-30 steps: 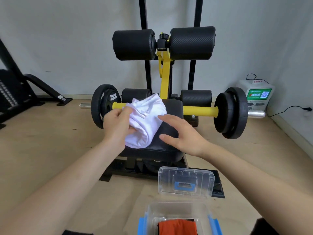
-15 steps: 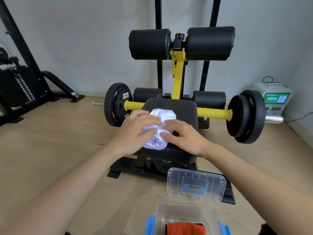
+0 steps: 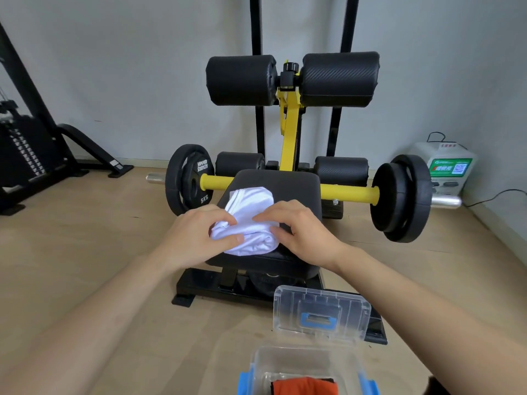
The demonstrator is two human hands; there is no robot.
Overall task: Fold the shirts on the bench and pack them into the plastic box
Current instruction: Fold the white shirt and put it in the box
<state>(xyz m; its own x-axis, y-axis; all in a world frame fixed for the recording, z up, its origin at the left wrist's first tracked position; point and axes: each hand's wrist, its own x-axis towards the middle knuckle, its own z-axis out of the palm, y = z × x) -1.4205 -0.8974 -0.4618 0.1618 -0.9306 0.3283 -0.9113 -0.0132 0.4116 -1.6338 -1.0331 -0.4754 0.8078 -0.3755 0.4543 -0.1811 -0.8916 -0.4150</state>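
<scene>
Pale wooden flooring meets a plain grey wall, and a black-and-yellow exercise machine stands against that wall. Its black padded bench seat [image 3: 288, 181] faces the person, with two large black roller pads [image 3: 241, 79] mounted high on the yellow upright behind it. A yellow crossbar [image 3: 349, 191] runs behind the seat and carries one black weight plate [image 3: 188, 179] on the left end and stacked black plates [image 3: 402, 198] on the right end. A black weight-stack machine [image 3: 25, 149] occupies the far left. A white box-shaped device with a green label [image 3: 445, 169] sits by the right wall, with a cable attached. On the floor nearest the person lies a clear plastic box [image 3: 288, 363] with blue side latches. Its clear lid [image 3: 288, 309] with a blue handle stands upright at the far rim, between the box interior and the bench base. A folded orange-red garment [image 3: 305, 386] lies inside the box. A white shirt [image 3: 251, 206] of smooth, slightly glossy fabric rests on the left half of the bench seat. It is bunched into a loose roll with a seamed edge showing along its upper left. The left hand [image 3: 194, 235] covers the near left corner of the white shirt, its fingers curled over the cloth and the thumb pinching the roll from below. The right hand [image 3: 302, 232] is at the right side, bent fingertips held together on top of the fabric and the thumb pressed against the rolled lower edge.
</scene>
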